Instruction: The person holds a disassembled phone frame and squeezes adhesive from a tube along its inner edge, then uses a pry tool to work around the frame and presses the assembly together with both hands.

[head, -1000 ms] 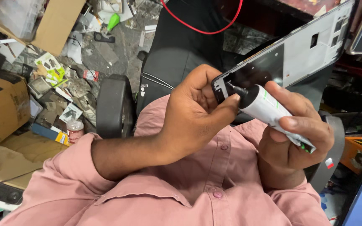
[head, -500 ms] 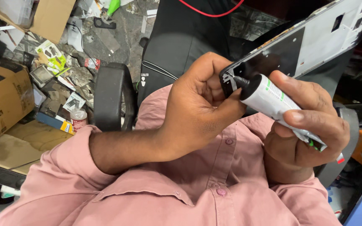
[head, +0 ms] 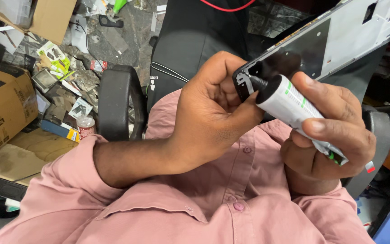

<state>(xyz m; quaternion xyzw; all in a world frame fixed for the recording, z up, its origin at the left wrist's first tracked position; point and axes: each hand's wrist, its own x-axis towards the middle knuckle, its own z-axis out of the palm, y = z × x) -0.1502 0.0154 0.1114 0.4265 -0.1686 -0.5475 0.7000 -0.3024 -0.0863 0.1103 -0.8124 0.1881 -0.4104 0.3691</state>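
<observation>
At far left a cardboard box (head: pixel 3 113) sits on the littered floor (head: pixel 127 36) beside the black chair armrest (head: pixel 113 101). Our left hand (head: pixel 213 113) pinches the lower corner of the phone frame (head: pixel 321 45), raised at upper right. Our right hand (head: pixel 330 131) grips the white tube (head: pixel 294 106), its black nozzle touching that corner.

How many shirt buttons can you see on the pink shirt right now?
2. One button sits on the placket just below the left hand; the other button is lower, near the collar edge. More may be hidden under the hands or out of frame.
</observation>
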